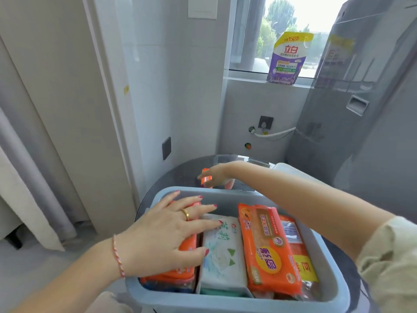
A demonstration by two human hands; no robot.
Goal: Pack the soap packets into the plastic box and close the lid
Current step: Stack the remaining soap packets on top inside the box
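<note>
Your right hand (216,176) closes its grip around an orange soap packet (205,177) on the round glass surface (180,170), just beyond the far wall of the blue-grey plastic box (329,249); fingers curl over the packet's top while the thumb side is hidden. Your left hand (162,236) lies spread and flat, pressing down an orange packet (180,273) at the box's left side, fingertips reaching onto the white packet (222,256) next to it. Two more orange packets (268,249) stand on edge to the right, so the box looks nearly full. These film-wrapped bars are likely stiff, fairly light and a little slick; hold across the short width, not by the loose end seal. A pale lid (291,168) appears to sit behind your right forearm, though most of it is hidden. A purple detergent pouch (286,57) stands on the windowsill.
</note>
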